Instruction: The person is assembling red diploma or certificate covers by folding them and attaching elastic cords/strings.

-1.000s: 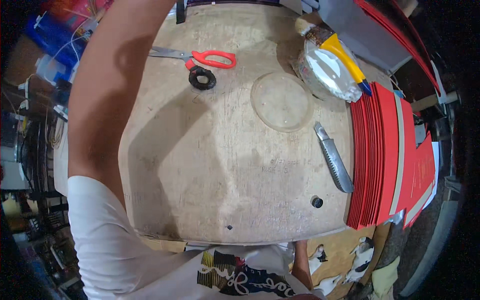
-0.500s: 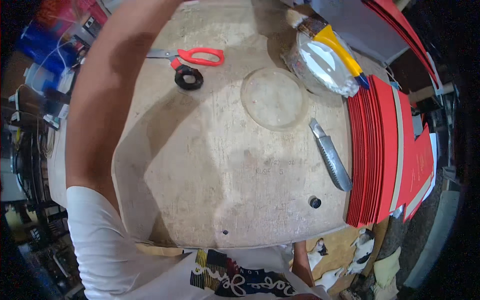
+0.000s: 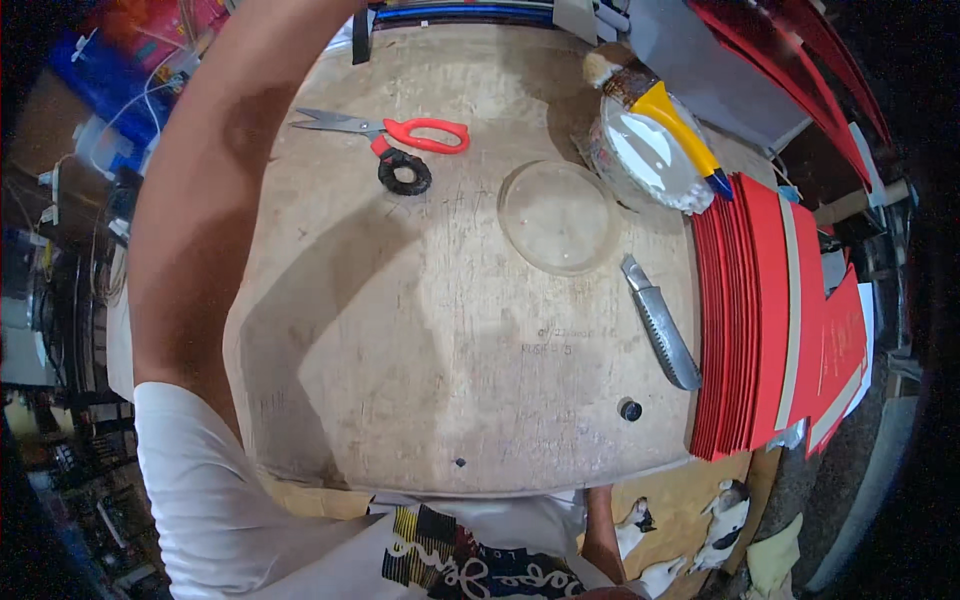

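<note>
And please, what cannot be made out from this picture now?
Head view:
Left hand: cut off by the top edge; only the arm shows.
Right hand: out of sight; what hides it is unclear.
Container: glare and the brush obscure part of its top.
Dark speck on the table: too small to identify.

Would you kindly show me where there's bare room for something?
The tabletop's broad middle is bare, between the left arm, scissors, clear disc and utility knife. The right side is crowded: red stack, black cap, and a brush lying on a shiny bundle.
</note>
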Motion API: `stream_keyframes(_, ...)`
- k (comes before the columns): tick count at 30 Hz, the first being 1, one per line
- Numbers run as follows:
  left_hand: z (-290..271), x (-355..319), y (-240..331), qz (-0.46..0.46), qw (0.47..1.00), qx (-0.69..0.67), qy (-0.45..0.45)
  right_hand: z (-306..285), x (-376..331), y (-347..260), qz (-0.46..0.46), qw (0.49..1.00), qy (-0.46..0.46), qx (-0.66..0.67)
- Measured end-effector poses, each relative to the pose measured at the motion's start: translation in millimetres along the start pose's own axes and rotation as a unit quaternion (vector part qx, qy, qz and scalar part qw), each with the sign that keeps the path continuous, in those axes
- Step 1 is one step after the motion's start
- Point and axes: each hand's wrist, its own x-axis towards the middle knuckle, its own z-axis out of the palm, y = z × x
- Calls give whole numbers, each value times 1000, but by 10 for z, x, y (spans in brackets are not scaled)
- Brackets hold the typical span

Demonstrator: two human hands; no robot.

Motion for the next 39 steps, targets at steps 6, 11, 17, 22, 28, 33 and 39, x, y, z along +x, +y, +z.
stream_keyframes(6,-716,-387,-134,-353,857,-365,87,180,-263,-1141,-47,987,-24,-152)
stream_keyframes(11,-1238,-360,145,-462,634,-618,52,36,-747,-1919,-31,980,-1,-198)
stream_keyframes(17,-1806,-22,535,-156,987,13,16,-103,-1077,-1877,-166,975,103,-109)
stream_keyframes(22,-2483,116,1240,-156,986,-9,60,-397,-1371,-1945,-134,977,101,-129)
stream_keyframes(28,-3685,-69,2017,-350,918,-1,187,-563,-1566,-1729,-151,977,115,-99)
stream_keyframes(33,-4815,-749,2055,-456,798,-181,350,-646,-1671,-1603,-92,989,77,-83)
stream_keyframes(39,-5476,-1838,2408,-554,722,-225,349,-575,-1858,-1522,-222,963,145,-46)
